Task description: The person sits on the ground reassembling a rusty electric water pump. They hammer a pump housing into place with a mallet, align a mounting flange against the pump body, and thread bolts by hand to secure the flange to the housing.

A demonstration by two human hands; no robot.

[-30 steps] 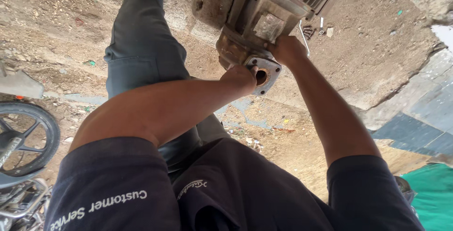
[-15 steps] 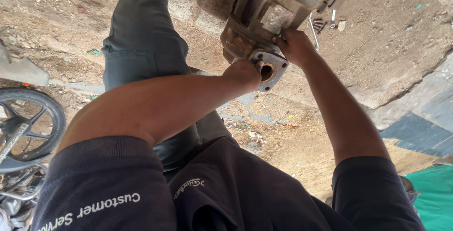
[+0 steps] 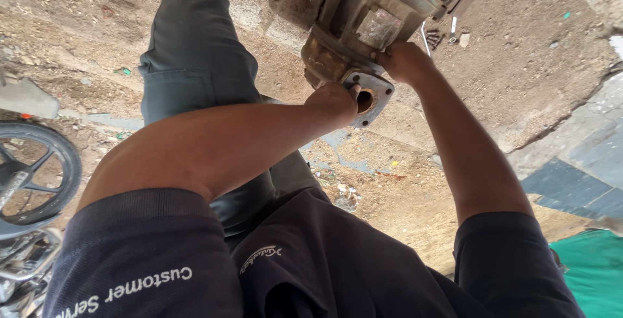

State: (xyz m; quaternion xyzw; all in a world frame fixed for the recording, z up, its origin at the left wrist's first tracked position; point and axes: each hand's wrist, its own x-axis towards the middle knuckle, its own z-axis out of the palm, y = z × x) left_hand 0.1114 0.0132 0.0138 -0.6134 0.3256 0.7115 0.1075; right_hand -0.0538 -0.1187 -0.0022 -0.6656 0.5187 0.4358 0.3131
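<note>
A rusty metal pump (image 3: 363, 13) with a finned motor housing stands on the dirt ahead of my outstretched leg (image 3: 195, 58). Its square grey flange (image 3: 375, 94), with a round hole in the middle, points toward me. My left hand (image 3: 332, 102) grips the near left edge of that flange, fingers curled on it. On the pump body just above and right of the flange, my right hand (image 3: 405, 60) is closed against the casting. The fingertips of both hands are hidden behind the metal.
A motorcycle wheel (image 3: 36, 169) and chrome parts sit at the left edge, with a concrete block (image 3: 26, 97) above them. Small tools (image 3: 438, 36) lie on the dirt beyond the pump. Grey paving slabs (image 3: 584, 156) and a green cloth (image 3: 594, 272) are at the right.
The view has drifted a little, so the pump sits slightly higher and to the right. Both hands have stayed on the pump, the left one at the flange.
</note>
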